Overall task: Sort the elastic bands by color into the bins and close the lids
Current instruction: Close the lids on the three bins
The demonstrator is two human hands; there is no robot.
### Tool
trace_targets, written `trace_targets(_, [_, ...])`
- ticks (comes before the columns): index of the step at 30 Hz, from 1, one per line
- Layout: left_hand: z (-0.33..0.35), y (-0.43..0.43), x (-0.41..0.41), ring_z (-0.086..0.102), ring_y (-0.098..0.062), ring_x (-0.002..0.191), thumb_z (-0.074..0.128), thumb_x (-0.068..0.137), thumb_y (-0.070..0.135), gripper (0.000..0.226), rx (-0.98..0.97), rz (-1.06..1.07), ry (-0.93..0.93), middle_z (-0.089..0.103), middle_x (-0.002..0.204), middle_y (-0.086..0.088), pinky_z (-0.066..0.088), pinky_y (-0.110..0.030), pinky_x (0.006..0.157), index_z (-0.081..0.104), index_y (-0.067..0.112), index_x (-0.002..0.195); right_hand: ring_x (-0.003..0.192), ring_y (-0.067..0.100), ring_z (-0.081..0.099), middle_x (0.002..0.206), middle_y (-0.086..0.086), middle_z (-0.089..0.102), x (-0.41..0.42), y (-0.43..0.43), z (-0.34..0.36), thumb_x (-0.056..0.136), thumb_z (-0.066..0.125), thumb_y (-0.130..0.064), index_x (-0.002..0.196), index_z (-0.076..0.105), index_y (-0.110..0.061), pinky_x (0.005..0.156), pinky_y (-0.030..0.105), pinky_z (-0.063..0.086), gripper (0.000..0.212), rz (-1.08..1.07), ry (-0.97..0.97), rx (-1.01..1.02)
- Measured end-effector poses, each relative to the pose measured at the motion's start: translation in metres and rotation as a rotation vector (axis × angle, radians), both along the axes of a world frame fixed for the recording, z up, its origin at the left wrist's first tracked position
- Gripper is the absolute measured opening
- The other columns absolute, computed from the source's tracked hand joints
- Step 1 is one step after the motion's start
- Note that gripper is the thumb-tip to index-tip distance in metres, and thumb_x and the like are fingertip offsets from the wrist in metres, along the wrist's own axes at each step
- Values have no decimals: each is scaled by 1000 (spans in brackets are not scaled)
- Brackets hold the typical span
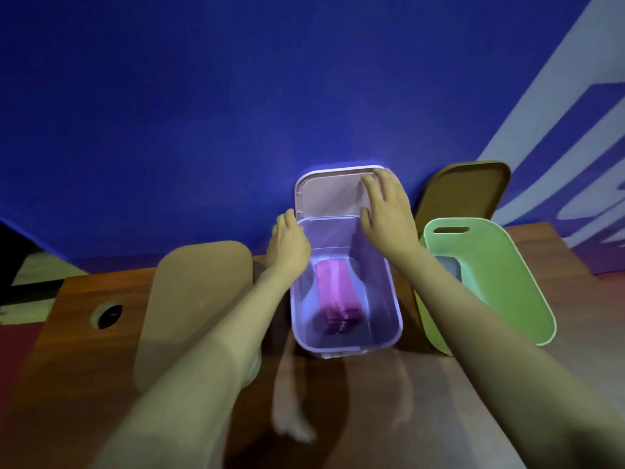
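A lilac bin (392, 309) stands in the middle of the wooden table (372, 401) with pink elastic bands (336, 297) lying in its bottom. Its pale pink lid (326, 194) leans upright against the blue wall behind it. My right hand (385, 208) lies with straight fingers on the lid's right edge. My left hand (287, 242) touches the bin's far left corner, fingers loosely curved. A green bin (490, 279) stands to the right, its brown lid (463, 194) propped open against the wall. On the left sits a bin under a shut tan lid (192, 306).
A round cable hole (107, 315) is cut in the table near its left edge. The blue wall (236, 113) rises directly behind the bins. Bare wood lies in front of the bins, between my forearms.
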State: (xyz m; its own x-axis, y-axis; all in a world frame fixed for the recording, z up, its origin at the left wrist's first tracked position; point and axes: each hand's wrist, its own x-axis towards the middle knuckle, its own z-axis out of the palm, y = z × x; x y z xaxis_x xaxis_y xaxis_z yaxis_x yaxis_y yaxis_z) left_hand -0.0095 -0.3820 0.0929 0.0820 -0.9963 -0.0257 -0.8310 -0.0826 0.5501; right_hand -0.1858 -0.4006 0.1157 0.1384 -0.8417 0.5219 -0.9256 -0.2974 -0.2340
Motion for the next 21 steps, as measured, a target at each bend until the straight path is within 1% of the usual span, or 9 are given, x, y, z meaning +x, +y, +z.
trace_targets(3, [-10,-8,1,45,-40,117,33,96,2,35,91,78,32,45,131,-22,36,-44,84,36,-2,130,101,38,51,111,21,54,4,-16,5,74,54,0,114,53,0,84,46,46,41,-8,-17,-63])
trace_targets(5, [-18,-2,4,50,-40,107,28,97,4,28,129,128,112,54,119,-24,36,-40,76,45,-3,119,97,33,47,108,19,54,5,-19,4,76,57,-8,115,53,-4,80,41,41,39,-71,-48,-111])
trace_targets(8, [-25,17,8,54,-40,101,26,99,11,30,132,183,260,60,105,-24,39,-39,76,51,-3,108,109,31,44,119,18,52,5,-20,-1,83,55,-23,125,50,-14,92,40,32,43,-77,19,-143])
trace_targets(10, [-26,32,9,53,-39,102,27,100,15,32,141,174,273,60,107,-24,38,-38,79,53,-2,107,112,32,46,121,14,53,9,-17,-3,87,53,-28,120,53,-14,101,48,31,36,-64,54,-134])
trace_targets(12, [-27,47,9,51,-38,107,29,101,17,33,135,145,207,56,115,-23,37,-36,84,54,-2,110,115,29,45,120,11,54,15,-13,-4,88,51,-30,110,55,-11,106,54,28,29,-50,7,-144])
trace_targets(14, [-25,59,10,50,-38,110,32,100,17,32,124,133,114,52,121,-21,37,-37,88,54,0,115,116,27,47,119,10,56,19,-9,-8,87,54,-27,107,55,-10,107,54,27,27,-26,-18,-137])
trace_targets(17, [-24,75,11,51,-38,110,36,98,19,31,127,115,24,52,123,-19,42,-40,88,51,4,120,114,32,47,120,13,55,22,-7,-11,83,58,-19,121,51,-10,105,55,30,39,-38,-2,-71])
trace_targets(19, [-25,81,11,52,-38,110,36,98,19,31,119,102,15,53,123,-17,44,-42,87,50,5,122,111,32,40,120,17,52,26,-11,-9,79,58,-12,123,49,-10,100,49,34,45,-60,35,-94])
trace_targets(21, [-25,81,12,53,-38,108,38,97,19,30,105,100,54,56,121,-18,44,-42,87,52,5,120,106,29,37,117,17,53,33,-17,-4,75,57,-4,121,50,-10,94,42,34,46,-80,40,-126])
